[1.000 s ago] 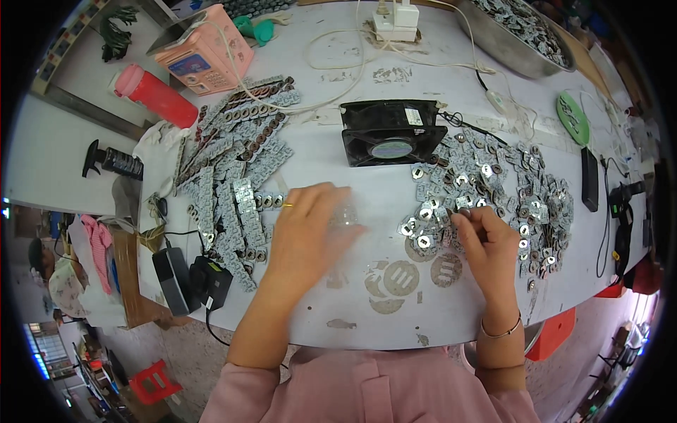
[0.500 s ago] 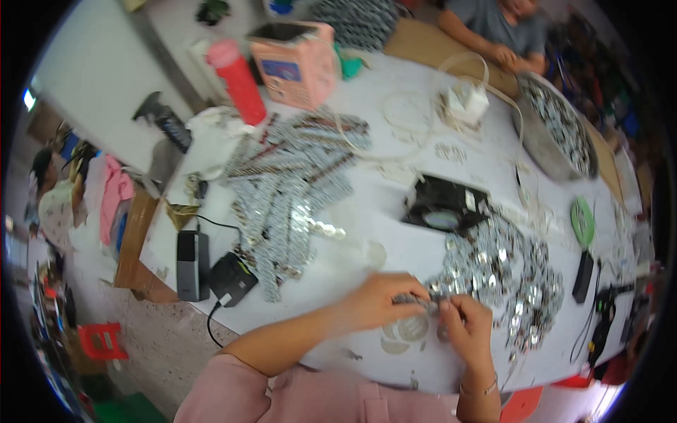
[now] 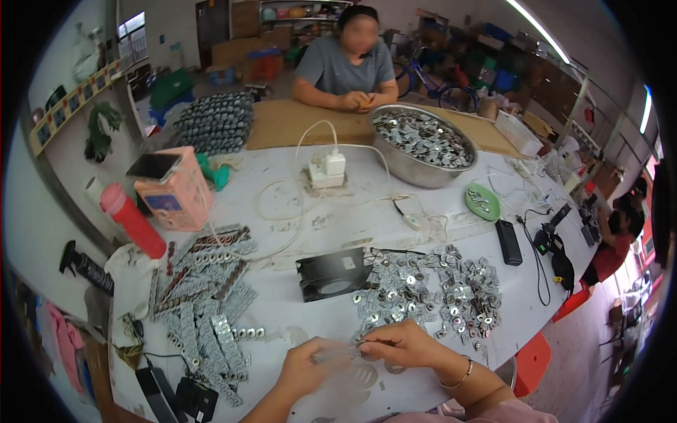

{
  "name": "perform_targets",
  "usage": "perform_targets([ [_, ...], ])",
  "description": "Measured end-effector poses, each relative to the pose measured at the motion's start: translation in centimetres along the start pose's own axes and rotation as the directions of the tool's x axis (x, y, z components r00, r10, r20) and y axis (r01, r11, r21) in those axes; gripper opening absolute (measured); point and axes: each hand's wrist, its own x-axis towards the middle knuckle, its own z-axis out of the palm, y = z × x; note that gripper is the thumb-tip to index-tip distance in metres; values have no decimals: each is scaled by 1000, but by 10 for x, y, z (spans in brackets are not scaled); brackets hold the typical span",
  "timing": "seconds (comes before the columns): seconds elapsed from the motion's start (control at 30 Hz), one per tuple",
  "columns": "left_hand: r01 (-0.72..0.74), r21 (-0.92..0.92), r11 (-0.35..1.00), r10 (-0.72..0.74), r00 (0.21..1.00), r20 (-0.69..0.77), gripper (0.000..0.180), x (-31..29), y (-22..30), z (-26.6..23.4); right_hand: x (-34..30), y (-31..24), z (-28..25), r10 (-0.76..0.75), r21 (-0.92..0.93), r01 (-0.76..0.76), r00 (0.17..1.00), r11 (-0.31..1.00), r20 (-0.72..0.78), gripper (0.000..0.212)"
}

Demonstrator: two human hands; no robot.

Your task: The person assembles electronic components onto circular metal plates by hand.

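Close to the table's near edge, my right hand (image 3: 403,344) pinches a small silvery metal piece (image 3: 360,347) between thumb and fingertips. Just left of it is my left hand (image 3: 305,365), its fingers stretched toward the right hand but smeared by motion. Whether the left fingers hold anything cannot be made out. A loose pile of small shiny metal pieces (image 3: 465,292) spreads beyond my right hand. Behind my hands stands a black square fan (image 3: 333,273). To the left lie stacked rows of similar metal pieces (image 3: 211,310), some with brown-red centres.
A large metal basin (image 3: 416,166) full of metal pieces stands at the back, before a seated person (image 3: 345,70). A pink box (image 3: 180,194), red bottle (image 3: 134,222), white plug adapter (image 3: 326,169) with cable, green dish (image 3: 482,203) and black power bank (image 3: 508,243) sit around the table.
My view has swung up and to the right, bringing the person and room into sight. My left hand has drawn slightly away from the right, which still pinches.
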Motion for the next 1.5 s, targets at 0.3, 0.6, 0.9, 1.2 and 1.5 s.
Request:
perform_targets([
  [0.3, -23, -21, 1000, 24, 998, 66, 16, 2, -8, -6, -5, 21, 7, -157, 8, 156, 986, 988, 64, 19],
  [0.6, 174, -89, 981, -161, 977, 142, 15, 2, -6, -8, -8, 19, 11, 23, 303, -87, 977, 949, 210, 23],
  [0.9, 116, -393, 912, -69, 989, 133, 12, -6, -13, 1, -16, 29, 29, 63, 601, -211, 964, 771, 258, 25],
  [1.2, -541, 450, 710, 604, 797, 6, 12, 6, 1, 16, -4, 29, 33, -92, 149, 130, 966, 980, -240, 22],
  [1.5, -524, 334, 784, 579, 810, -89, 21, 11, -8, 18, 2, 26, 34, 181, 434, -109, 975, 895, -127, 17],
])
